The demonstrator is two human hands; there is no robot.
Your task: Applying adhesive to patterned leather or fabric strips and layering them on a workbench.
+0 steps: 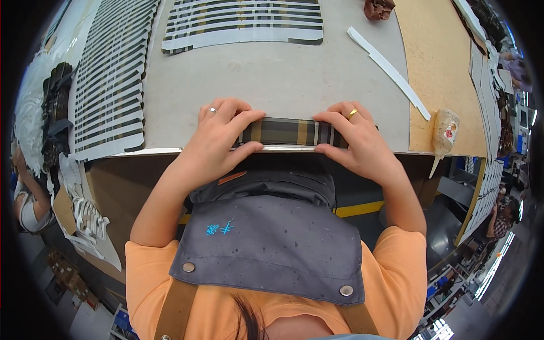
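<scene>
A dark plaid strip, brown, tan and grey-green, lies along the near edge of the table. My left hand grips its left end, with the thumb on the near long edge and the fingers on the far one. At the other end my right hand holds it the same way, thumb near and fingers far. My palms and curled fingers hide both ends of the strip. Whether it is fabric or coated material I cannot tell.
Rows of striped plaid strips with white edges cover the table's left side, and another batch lies at the back. To the right are a narrow white strip, a crumpled brown wad and a glue bottle on a tan board.
</scene>
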